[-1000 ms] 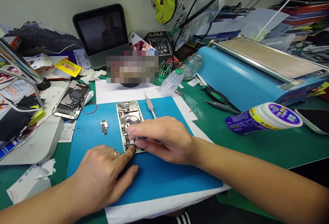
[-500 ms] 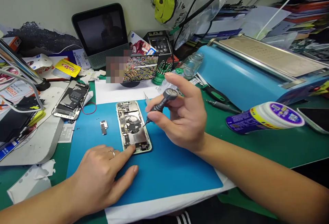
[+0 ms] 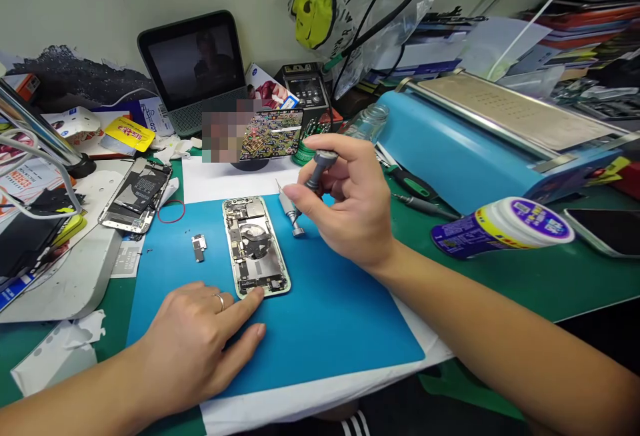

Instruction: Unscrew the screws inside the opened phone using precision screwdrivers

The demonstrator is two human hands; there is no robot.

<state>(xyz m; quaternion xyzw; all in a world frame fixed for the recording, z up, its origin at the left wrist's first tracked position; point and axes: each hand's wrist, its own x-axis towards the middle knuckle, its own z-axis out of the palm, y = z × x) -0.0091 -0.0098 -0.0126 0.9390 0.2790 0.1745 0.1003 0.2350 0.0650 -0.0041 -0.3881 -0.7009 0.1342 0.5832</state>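
An opened phone (image 3: 255, 246) with its internals exposed lies on a blue mat (image 3: 325, 316). My left hand (image 3: 195, 343) rests flat on the mat, fingers apart, with the index fingertip touching the phone's near edge. My right hand (image 3: 350, 203) hovers just right of the phone, pinched on a grey screwdriver (image 3: 317, 169) whose tip points down and left. A second grey screwdriver (image 3: 289, 211) lies on the mat under that hand. A small loose part (image 3: 199, 246) sits left of the phone.
Another opened phone (image 3: 137, 193) and a red rubber band (image 3: 171, 211) lie at the left. A white canister (image 3: 505, 226) lies on its side at the right, in front of a blue machine (image 3: 475, 136). A tablet (image 3: 193, 69), a glass jar (image 3: 367, 123) and a green-handled screwdriver (image 3: 415, 186) stand behind.
My right hand has left the phone's lower end and risen to its right, now holding a grey screwdriver. My left hand has stayed put.
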